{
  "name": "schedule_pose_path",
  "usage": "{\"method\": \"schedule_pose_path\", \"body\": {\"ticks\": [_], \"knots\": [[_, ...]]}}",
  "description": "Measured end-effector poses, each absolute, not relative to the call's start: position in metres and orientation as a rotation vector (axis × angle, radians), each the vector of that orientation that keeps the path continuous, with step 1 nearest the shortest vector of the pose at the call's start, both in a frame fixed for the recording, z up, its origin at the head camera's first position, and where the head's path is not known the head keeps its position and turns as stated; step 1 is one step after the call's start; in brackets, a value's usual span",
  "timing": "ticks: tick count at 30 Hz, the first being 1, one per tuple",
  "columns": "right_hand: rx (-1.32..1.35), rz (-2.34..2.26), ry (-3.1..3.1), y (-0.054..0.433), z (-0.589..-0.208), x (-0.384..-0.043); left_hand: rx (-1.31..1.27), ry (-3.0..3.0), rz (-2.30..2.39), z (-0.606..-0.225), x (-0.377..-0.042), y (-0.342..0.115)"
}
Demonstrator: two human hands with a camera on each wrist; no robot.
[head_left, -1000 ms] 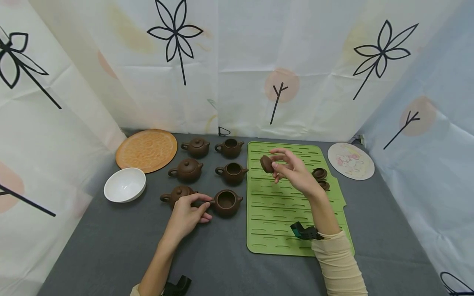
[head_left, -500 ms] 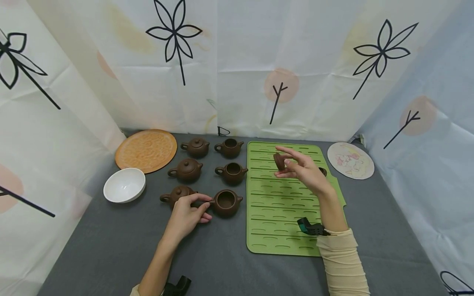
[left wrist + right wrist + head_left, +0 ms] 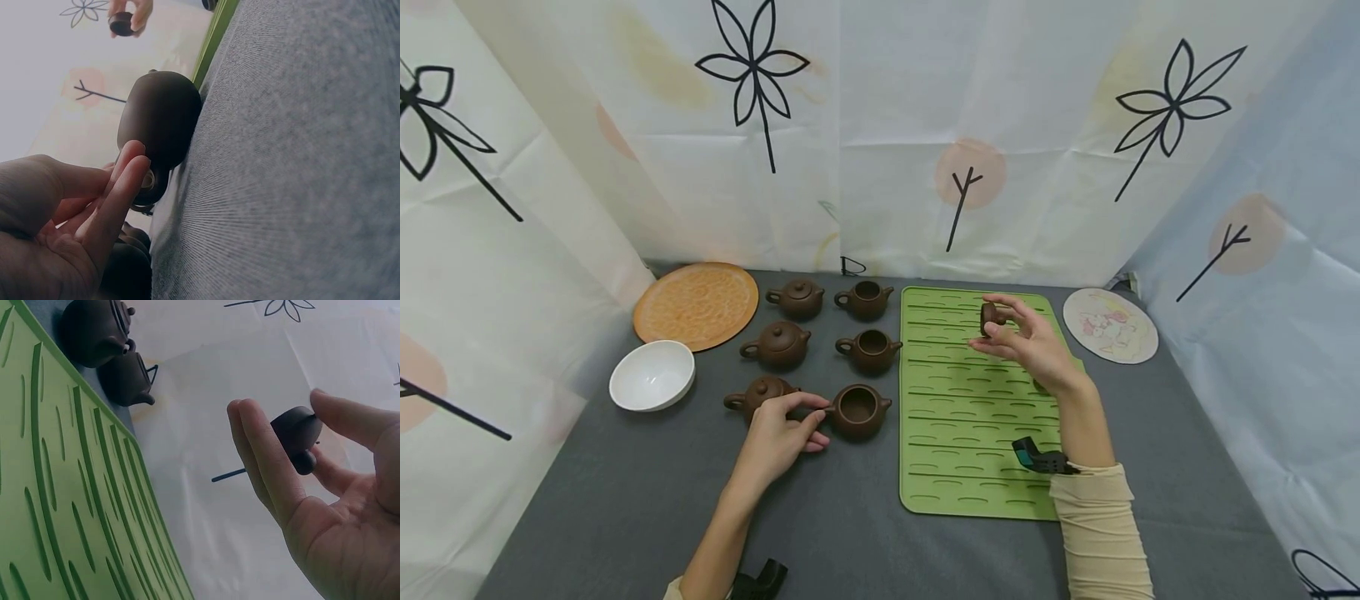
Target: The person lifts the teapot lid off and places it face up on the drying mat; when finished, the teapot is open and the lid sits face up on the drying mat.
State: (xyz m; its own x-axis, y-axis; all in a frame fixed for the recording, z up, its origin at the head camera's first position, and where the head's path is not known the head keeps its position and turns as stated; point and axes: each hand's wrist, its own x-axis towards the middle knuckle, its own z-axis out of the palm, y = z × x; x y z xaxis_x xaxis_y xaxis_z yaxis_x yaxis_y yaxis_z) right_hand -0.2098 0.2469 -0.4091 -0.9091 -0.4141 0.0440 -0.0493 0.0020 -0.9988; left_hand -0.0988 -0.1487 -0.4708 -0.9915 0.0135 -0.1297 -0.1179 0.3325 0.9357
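My left hand pinches the handle of the nearest lidless brown teapot, which stands upright on the cloth. Raised over the green mat, my right hand holds a small brown teapot lid between thumb and fingers, turned on its side with its round knob toward the palm. Two more lidless teapots, a middle one and a far one, stand in a column behind the held pot. The other lids on the mat are hidden behind my right hand and forearm.
Three lidded teapots form a column on the left: near, middle and far. Further left are a white bowl and an orange round mat. A pale round mat lies at right. Curtains enclose the table.
My right hand has moved right over the green mat, turning the lid onto its side and covering the lids lying there. My left hand keeps its hold on the teapot handle.
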Motion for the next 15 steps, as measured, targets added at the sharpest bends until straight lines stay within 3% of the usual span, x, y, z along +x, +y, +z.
{"method": "schedule_pose_path", "body": {"ticks": [15], "knots": [[-0.382,-1.989,2.115,0.277,-0.417,-0.211,-0.093,2.468,1.739,-0.470,-0.099,-0.149]]}}
